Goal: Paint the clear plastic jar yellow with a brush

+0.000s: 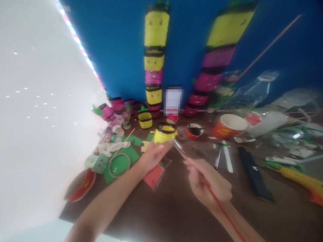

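Observation:
My left hand (156, 156) is closed around the lower side of a small yellow pot (164, 137) with a black-painted rim and an open top. Between the fingers of my right hand (209, 183) is a paintbrush (179, 148) with a long red handle. Its bristle end points up and left, close to the pot's right side; blur hides whether they touch. Just right of the pot, a small red cup (193, 135) contains something black, apparently paint. Under my left wrist lies a red sheet (153, 176).
Stacked yellow and magenta pots (154, 28) rise against the blue wall. Green sheets (133, 153), a tape roll (119, 165) and a red bowl (82, 186) crowd the left. To the right are a paper cup (230, 126), a black case (254, 174) and plastic bottles (257, 87).

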Motion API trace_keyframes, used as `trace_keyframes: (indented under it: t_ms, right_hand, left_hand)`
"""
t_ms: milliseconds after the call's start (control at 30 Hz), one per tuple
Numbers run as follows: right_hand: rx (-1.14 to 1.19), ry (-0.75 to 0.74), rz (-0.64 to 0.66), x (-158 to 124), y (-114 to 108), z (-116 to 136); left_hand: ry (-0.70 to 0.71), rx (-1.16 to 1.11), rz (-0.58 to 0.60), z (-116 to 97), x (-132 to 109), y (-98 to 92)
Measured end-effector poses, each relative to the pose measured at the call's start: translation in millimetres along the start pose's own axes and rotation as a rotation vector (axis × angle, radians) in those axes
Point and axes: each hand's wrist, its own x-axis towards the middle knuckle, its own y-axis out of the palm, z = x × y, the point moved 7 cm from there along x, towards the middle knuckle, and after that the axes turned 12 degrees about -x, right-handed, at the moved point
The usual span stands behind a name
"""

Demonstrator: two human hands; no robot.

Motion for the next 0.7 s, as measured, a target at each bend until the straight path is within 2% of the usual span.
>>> trace_keyframes:
  t_ms: [367, 700]
  right_hand:
    - [-0.033, -0.043, 0.026, -0.9, 1.5, 0.5]
    - [0.05, -0.035, 0.006, -1.1, 2.1, -1.7]
  left_hand:
    - [0.013, 0.035, -0.006, -0.4, -0.1, -0.6]
    - [0.01, -0.008, -0.029, 1.7, 1.1, -7.6]
